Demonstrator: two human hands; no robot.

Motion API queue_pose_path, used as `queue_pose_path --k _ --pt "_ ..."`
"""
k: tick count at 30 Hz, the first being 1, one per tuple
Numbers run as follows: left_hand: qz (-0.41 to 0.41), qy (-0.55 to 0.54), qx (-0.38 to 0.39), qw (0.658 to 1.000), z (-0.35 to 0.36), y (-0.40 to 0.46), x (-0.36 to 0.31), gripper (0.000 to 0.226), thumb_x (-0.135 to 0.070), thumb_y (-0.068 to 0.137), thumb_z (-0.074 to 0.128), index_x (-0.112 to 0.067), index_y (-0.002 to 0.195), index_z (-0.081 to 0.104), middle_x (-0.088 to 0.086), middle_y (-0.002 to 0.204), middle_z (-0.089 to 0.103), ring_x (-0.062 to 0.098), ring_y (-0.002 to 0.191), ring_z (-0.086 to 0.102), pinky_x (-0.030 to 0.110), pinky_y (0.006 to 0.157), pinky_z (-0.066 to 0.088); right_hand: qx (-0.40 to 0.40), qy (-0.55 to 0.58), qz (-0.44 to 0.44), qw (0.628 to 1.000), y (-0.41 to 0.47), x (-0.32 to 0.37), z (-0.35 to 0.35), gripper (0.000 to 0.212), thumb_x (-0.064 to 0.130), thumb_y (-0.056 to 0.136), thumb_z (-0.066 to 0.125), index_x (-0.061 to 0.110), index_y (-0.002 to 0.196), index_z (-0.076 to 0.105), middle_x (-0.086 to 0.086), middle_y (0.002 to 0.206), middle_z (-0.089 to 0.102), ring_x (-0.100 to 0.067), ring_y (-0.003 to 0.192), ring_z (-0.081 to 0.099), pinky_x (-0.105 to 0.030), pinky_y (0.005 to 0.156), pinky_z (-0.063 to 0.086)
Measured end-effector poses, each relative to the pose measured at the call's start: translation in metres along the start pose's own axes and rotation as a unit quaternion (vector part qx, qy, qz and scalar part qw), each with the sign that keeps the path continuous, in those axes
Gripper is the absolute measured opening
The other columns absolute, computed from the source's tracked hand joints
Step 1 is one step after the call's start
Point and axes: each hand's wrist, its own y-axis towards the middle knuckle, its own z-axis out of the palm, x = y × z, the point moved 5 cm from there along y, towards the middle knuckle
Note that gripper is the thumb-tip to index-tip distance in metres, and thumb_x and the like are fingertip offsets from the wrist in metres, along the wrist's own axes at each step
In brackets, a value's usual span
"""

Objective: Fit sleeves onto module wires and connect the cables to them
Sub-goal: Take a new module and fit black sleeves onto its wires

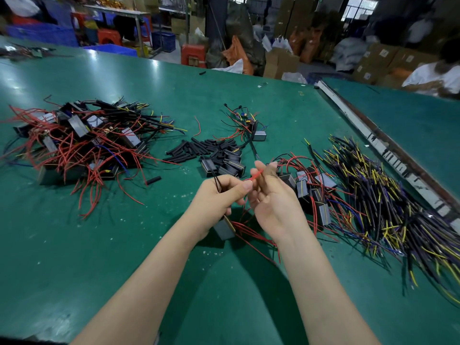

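My left hand (219, 195) and my right hand (271, 195) meet above the green table (99, 257). Between the fingertips of both runs a red wire (255, 175); each hand pinches it. A thin black wire (216, 180) also rises from my left fist. Under my left hand hangs a small black module (224, 229) with red wires trailing right. Loose black sleeves (196, 148) lie in a heap beyond the hands. A bundle of black cables with yellow and blue cores (378, 207) lies to the right.
A big tangle of modules with red wires (79, 140) fills the left side. More modules (311, 190) sit right of my hands, and another small cluster (249, 125) lies farther back. A metal strip (373, 143) divides the tables. Another person sits at the far right (438, 75).
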Motion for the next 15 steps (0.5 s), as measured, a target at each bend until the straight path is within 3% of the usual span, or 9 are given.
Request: queue_pose_path --k 4,7,11,15 --pt "-0.014 -0.025 0.007 1.000 -0.002 0.000 0.000 0.014 -0.028 0.083 0.067 -0.017 0.074 0.070 -0.007 0.055 0.058 -0.001 0.047 0.044 0.011 0.042 0.032 0.034 -0.005 0.009 0.999 0.001 0.004 0.002 0.038 0.047 0.095 0.044 0.017 0.099 0.067 0.008 0.076 0.071 -0.004 0.059 0.062 -0.016 0.053 0.049" --pt "-0.021 -0.043 0.024 0.999 0.000 -0.001 0.000 0.021 -0.038 0.072 0.068 -0.017 0.073 0.070 -0.005 0.057 0.058 0.000 0.047 0.042 0.011 0.041 0.030 0.055 -0.018 -0.018 0.998 -0.001 0.008 0.004 0.040 0.047 0.089 0.048 0.014 0.098 0.067 0.006 0.073 0.071 -0.004 0.057 0.062 -0.017 0.053 0.050" --pt "-0.031 -0.053 0.049 0.997 0.001 -0.002 0.000 0.023 -0.042 0.068 0.067 -0.020 0.067 0.069 -0.007 0.052 0.055 0.001 0.040 0.036 0.010 0.040 0.029 0.080 -0.069 -0.089 0.990 -0.004 0.012 0.008 0.032 0.035 0.095 0.045 0.012 0.092 0.067 0.007 0.065 0.065 -0.005 0.057 0.061 -0.018 0.054 0.050" --pt "-0.035 -0.026 0.084 0.995 0.008 -0.004 0.001 0.022 -0.042 0.070 0.066 -0.021 0.065 0.066 -0.002 0.060 0.059 0.002 0.046 0.041 0.010 0.040 0.028 0.056 -0.109 -0.142 0.982 -0.007 0.015 0.006 0.028 0.032 0.093 0.048 0.014 0.083 0.066 0.008 0.057 0.056 -0.004 0.052 0.050 -0.018 0.050 0.045"
